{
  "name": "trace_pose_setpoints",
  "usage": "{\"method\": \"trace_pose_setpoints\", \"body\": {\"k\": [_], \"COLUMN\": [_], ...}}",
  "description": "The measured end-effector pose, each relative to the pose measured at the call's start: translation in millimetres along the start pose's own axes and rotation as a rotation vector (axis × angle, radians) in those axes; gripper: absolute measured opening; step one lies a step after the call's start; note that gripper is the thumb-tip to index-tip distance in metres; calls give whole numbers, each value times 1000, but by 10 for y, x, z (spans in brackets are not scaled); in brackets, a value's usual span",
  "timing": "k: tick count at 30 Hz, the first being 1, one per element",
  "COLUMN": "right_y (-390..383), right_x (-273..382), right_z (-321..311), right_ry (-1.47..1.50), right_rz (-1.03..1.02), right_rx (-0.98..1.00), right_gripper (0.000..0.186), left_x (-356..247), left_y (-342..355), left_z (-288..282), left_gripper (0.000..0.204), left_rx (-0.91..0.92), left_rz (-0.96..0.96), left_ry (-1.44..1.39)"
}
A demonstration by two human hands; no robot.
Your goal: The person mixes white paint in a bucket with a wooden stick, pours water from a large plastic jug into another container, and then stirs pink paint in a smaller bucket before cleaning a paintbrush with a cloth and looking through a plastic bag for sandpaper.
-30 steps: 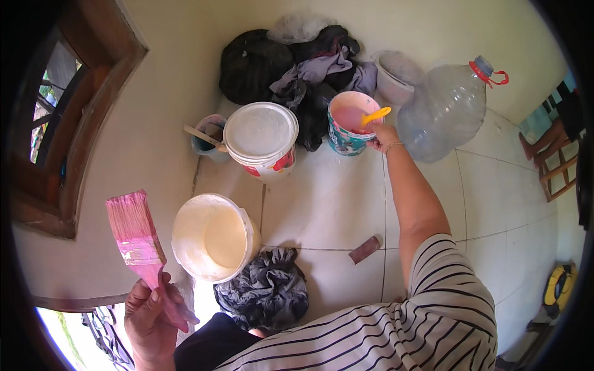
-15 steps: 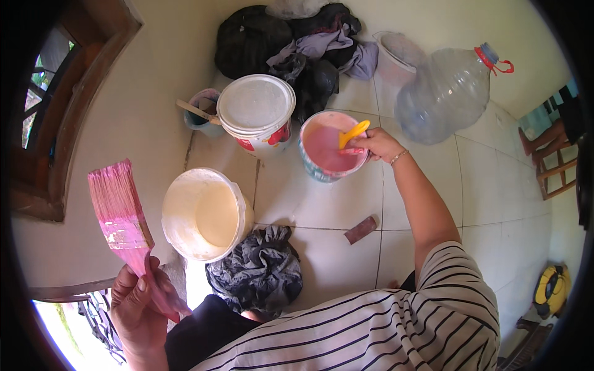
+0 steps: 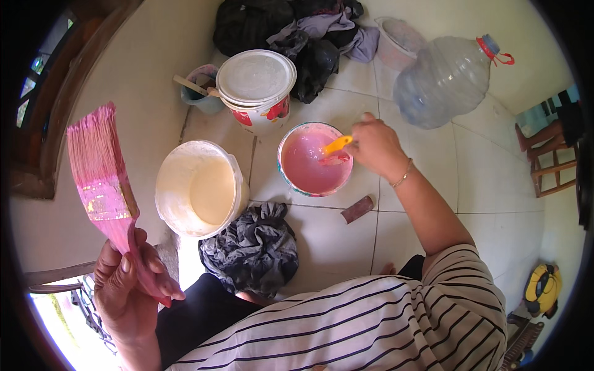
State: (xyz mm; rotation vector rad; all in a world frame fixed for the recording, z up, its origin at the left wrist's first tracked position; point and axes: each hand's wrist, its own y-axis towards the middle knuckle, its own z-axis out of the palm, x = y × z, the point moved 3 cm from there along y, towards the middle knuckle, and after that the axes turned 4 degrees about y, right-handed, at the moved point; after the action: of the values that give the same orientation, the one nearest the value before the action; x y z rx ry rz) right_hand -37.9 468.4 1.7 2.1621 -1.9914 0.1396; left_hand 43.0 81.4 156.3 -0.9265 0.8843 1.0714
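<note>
My left hand is closed round a wide brush, its bristles pointing up and coated in pink. My right hand is closed at the end of a yellow handle that slants into a bucket of glossy pink paint; my fingertips are mostly hidden. The handle's lower part is reddish and partly in the paint. Left of that stands a cream-coloured bucket with pale contents, beside a crumpled grey-black cloth. A small brown block lies on the tiles right of the cloth.
Behind are a lidded bucket, a small pail with sticks, dark bags, another tub and a large water bottle. At right are someone's legs, a wooden stool and a yellow-black object.
The pink paint bucket has come forward, away from the bottle. My right hand has left its rim and now sits higher on the yellow handle. The brush appears further left and higher.
</note>
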Motion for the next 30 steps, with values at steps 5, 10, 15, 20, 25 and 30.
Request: {"method": "trace_pose_setpoints", "body": {"k": [5, 10, 15, 20, 25, 30], "right_y": [-33, 56, 36, 69, 6, 37], "right_x": [293, 409, 576, 580, 649, 442], "right_z": [292, 345, 554, 681, 508, -31], "right_ry": [-93, -307, -329, -234, -76, 1], "right_rz": [-81, -162, -354, -121, -88, -149], "right_rx": [118, 90, 117, 677, 696, 512], "right_gripper": [34, 34, 32, 28, 24, 23], "left_x": [-21, -32, -57, -83, -92, -97], "left_y": [-7, -36, -80, -84, -110, -112], "left_z": [53, 47, 28, 43, -25, -43], "left_gripper": [35, 35, 35, 34, 34, 33], "left_rx": [37, 45, 28, 51, 63, 63], "left_rz": [5, 15, 13, -1, 22, 24], "left_ry": [-39, -33, -28, -5, -3, -39]}}
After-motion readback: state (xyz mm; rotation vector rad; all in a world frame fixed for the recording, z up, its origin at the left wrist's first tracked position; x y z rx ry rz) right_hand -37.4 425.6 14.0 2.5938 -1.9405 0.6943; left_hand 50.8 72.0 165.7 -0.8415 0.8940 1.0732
